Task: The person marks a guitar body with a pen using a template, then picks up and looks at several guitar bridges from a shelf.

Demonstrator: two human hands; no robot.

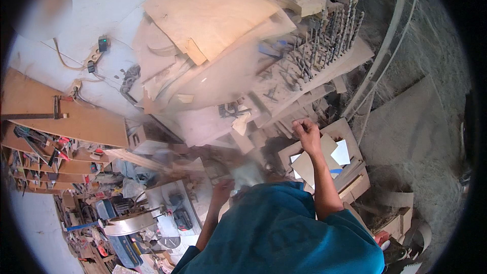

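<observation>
Right hand (307, 131) is seen with fingers curled narrow; whether anything is held cannot be told. Left hand (221, 192) is blurred, low beside the teal shirt (274, 223); its grip cannot be told. A brown board (303, 166) is found just below the right hand, with a white sheet (341, 153) to its right. Upright drill bits (339, 33) and a large tan sheet (208, 15) are noted beyond both hands

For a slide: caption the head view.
Right hand near overlapping sheets, left hand apart, upright drill bits beyond on a dusty workbench.
</observation>
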